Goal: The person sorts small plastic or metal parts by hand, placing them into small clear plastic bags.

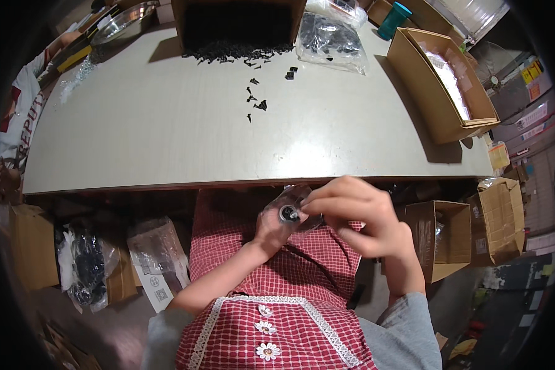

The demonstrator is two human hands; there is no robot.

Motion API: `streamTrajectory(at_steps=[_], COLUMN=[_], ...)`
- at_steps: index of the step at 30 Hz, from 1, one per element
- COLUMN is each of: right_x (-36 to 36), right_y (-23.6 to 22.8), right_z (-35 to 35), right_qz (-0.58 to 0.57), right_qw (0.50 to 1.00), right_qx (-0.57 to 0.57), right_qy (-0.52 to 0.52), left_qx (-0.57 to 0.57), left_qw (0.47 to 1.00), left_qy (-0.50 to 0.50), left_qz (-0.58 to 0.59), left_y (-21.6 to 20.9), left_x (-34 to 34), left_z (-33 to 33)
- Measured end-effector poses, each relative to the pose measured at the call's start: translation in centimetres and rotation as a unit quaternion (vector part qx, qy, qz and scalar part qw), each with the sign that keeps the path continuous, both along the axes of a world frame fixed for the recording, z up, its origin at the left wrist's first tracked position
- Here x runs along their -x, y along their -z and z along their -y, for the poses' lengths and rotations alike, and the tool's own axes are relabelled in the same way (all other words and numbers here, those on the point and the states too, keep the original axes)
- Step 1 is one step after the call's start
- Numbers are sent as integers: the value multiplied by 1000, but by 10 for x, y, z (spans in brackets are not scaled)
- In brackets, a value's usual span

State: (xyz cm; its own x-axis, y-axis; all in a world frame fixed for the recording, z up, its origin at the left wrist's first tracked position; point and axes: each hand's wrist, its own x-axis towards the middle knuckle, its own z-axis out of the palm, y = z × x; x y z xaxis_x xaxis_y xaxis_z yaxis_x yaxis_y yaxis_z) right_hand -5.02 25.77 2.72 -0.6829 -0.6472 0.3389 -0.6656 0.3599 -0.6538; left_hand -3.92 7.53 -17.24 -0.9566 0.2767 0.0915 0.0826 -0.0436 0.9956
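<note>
Over my lap, just below the table's front edge, my left hand holds a clear plastic piece with a round, dark centre. My right hand reaches in from the right, its fingers bent and the fingertips close together beside that centre. Whatever the right fingertips hold, if anything, is too small to make out. Ahead on the table, several small black screws lie scattered. Behind them, a pile of black screws spills from an open cardboard box.
A white table spans the view. On it are a bag of black parts, a long carton, a teal cup and a metal bowl. Open cartons and bagged parts flank my lap. Someone's sleeve shows at left.
</note>
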Motion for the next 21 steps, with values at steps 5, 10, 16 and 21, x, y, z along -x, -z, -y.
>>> streamTrajectory(at_steps=[5,10,16,21], right_x=[-24,-30,-25,-25], right_y=[25,44,19,11], right_z=[13,15,12,30], right_qz=[-58,-83,-67,-45], right_qw=[981,972,991,997], right_qx=[-182,-218,-112,-6], right_qy=[15,24,-2,-58], left_qx=[1,20,279,86], left_qw=[997,990,951,987], left_qy=[-2,3,91,130], left_qz=[-75,-140,-100,28], left_y=[11,1,5,-67], left_x=[5,6,-6,-25], left_z=[1,5,65,109])
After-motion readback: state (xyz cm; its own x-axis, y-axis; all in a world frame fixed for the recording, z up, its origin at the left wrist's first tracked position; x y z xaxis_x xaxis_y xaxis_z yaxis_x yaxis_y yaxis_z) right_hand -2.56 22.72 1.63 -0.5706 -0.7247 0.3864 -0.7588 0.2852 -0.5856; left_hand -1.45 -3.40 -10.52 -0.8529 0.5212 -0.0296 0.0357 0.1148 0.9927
